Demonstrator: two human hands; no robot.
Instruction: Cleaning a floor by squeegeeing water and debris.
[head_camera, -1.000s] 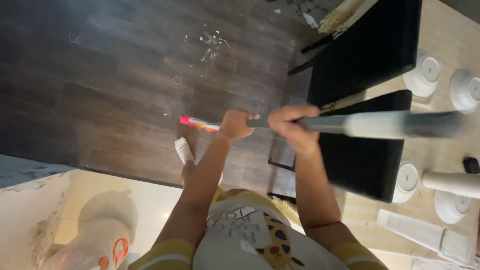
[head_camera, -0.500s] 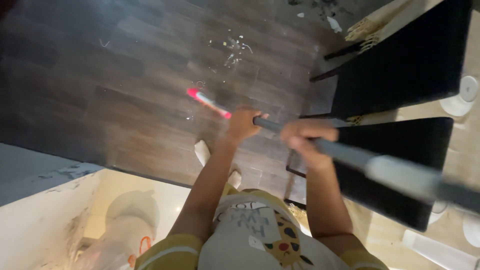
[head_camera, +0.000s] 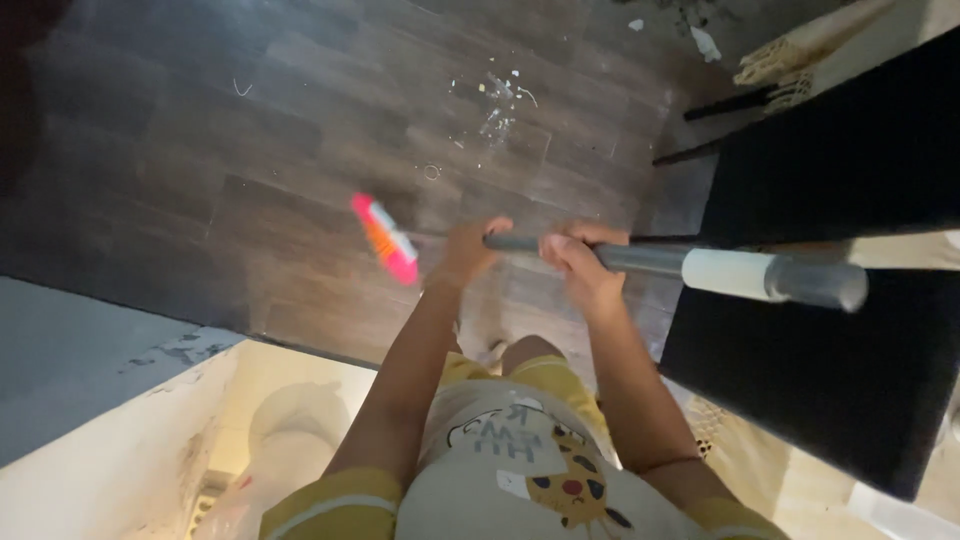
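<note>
Left hand (head_camera: 465, 250) and right hand (head_camera: 575, 255) clench the grey metal broom handle (head_camera: 650, 262); its pink brush head (head_camera: 385, 240) has swung nearer the feet, away from the white debris (head_camera: 495, 100) on the dark wood-plank floor (head_camera: 200, 150)

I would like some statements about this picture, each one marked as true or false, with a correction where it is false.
1. Both hands grip the broom handle. True: the left hand and the right hand are closed around it.
2. The broom head is blue. False: it is pink and orange.
3. Small light scraps lie on the dark wood floor beyond the broom head. True.
4. The right hand sits nearer the broom head than the left hand. False: the left hand is nearer to it.
5. A black chair stands at the right of the view. True.
6. The person wears a plain red shirt. False: the shirt is yellow and white with a cartoon print.
</note>
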